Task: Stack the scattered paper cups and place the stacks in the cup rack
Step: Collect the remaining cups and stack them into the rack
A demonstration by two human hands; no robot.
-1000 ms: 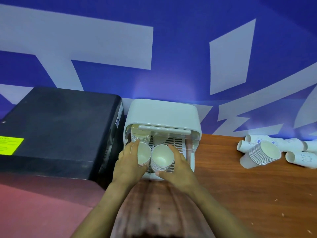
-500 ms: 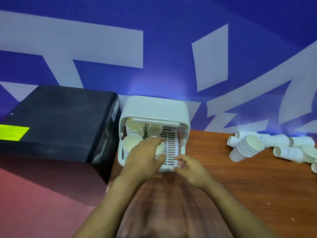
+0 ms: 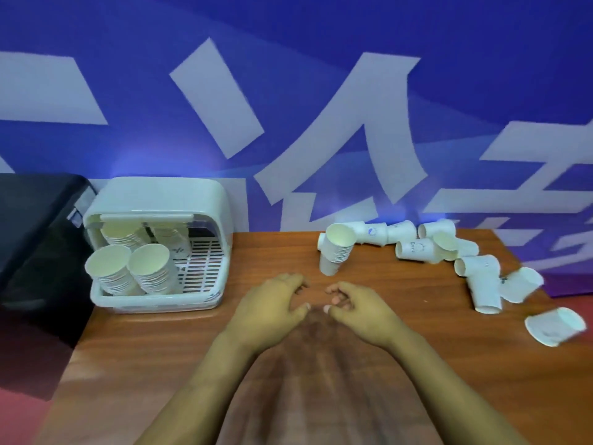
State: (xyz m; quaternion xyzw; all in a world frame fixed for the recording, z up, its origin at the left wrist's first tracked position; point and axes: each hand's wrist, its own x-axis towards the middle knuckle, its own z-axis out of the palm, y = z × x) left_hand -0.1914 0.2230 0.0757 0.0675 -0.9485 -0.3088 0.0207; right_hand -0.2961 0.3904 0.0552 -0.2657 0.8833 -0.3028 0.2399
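The white cup rack (image 3: 221,216) stands at the table's left with its lid up. Inside it lean several stacks of white paper cups, two at the front (image 3: 109,273) (image 3: 152,269) and others behind. A tilted stack of cups (image 3: 337,252) rests on the table further right, among several loose cups (image 3: 414,250) lying on their sides. More loose cups (image 3: 484,284) (image 3: 556,326) lie toward the right edge. My left hand (image 3: 272,305) and my right hand (image 3: 359,305) hover side by side over the table's middle, fingers loosely curled, holding nothing.
A black machine (image 3: 35,239) sits left of the rack. The brown wooden table (image 3: 160,348) ends at a blue and white wall (image 3: 288,107) behind. A red floor strip (image 3: 19,412) shows at the lower left.
Both hands have let go of the two front stacks in the rack and drawn back to the table's middle. The view has swung to the right.
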